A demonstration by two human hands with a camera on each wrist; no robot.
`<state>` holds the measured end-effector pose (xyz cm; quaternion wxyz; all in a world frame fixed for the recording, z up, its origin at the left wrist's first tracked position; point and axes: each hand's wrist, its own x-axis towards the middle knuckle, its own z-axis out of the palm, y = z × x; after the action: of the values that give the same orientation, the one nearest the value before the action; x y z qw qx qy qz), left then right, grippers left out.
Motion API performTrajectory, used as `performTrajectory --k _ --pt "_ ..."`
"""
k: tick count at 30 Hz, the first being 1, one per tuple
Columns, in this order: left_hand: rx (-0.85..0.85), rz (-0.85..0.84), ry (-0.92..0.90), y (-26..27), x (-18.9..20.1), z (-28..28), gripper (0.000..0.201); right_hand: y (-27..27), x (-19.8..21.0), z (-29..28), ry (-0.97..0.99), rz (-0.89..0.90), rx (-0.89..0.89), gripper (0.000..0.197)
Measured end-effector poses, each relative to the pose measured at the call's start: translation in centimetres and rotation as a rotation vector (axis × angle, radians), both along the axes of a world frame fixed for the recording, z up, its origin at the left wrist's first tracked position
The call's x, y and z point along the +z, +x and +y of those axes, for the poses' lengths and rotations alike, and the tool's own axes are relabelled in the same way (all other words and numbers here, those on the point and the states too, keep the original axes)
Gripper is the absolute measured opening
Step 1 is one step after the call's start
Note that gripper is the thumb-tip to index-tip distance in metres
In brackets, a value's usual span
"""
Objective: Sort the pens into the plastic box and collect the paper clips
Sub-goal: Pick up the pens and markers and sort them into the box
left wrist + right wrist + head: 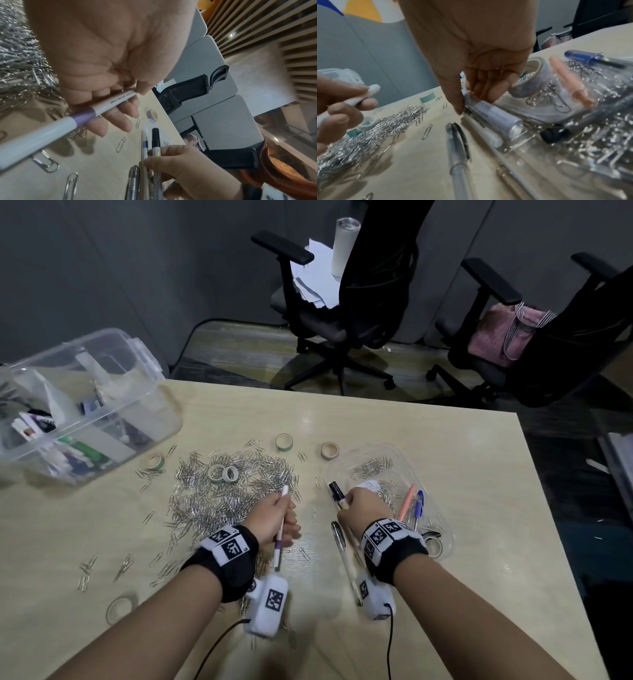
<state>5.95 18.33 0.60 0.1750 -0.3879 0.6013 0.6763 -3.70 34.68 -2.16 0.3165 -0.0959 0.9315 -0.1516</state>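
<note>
My left hand [277, 517] grips a white pen with a purple band [281, 530] [82, 116], held above the table beside the big heap of paper clips [226, 491]. My right hand [363, 508] pinches a black-capped marker [337, 496] [493, 115] at the left rim of a shallow clear tray [442, 518]. In the tray lie a pink pen [407, 503] [570, 82], a blue pen [418, 503] [583, 56] and loose clips. A clear pen [346, 559] [457, 155] and a thin white pen [481, 128] lie on the table next to my right wrist.
A large clear plastic box [78, 405] with stationery stands at the back left. Tape rolls [284, 442] are scattered among the clips, one [120, 607] near my left forearm. Two office chairs [342, 302] stand beyond the table's far edge [342, 398].
</note>
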Motion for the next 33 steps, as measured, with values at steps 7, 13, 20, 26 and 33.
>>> performTrajectory --k 7,13,20,26,33 --pt "0.034 0.009 -0.017 -0.4 -1.0 0.2 0.026 -0.2 0.1 -0.3 -0.116 -0.037 -0.041 0.05" --pt "-0.045 0.009 -0.074 -1.5 -2.0 0.9 0.025 -1.0 0.1 -0.7 -0.026 -0.058 0.135 0.079" --pt "-0.073 -0.006 -0.066 -2.0 -2.5 0.1 0.028 -2.5 0.0 -1.5 0.005 -0.08 0.3 0.069" --pt "-0.051 -0.009 -0.054 -2.4 -2.0 -0.9 0.027 -2.5 -0.5 -1.8 0.018 -0.071 0.299 0.055" --pt "-0.035 0.019 -0.043 -2.4 -1.8 -1.0 0.025 -2.5 -1.1 -2.3 0.067 -0.015 0.346 0.039"
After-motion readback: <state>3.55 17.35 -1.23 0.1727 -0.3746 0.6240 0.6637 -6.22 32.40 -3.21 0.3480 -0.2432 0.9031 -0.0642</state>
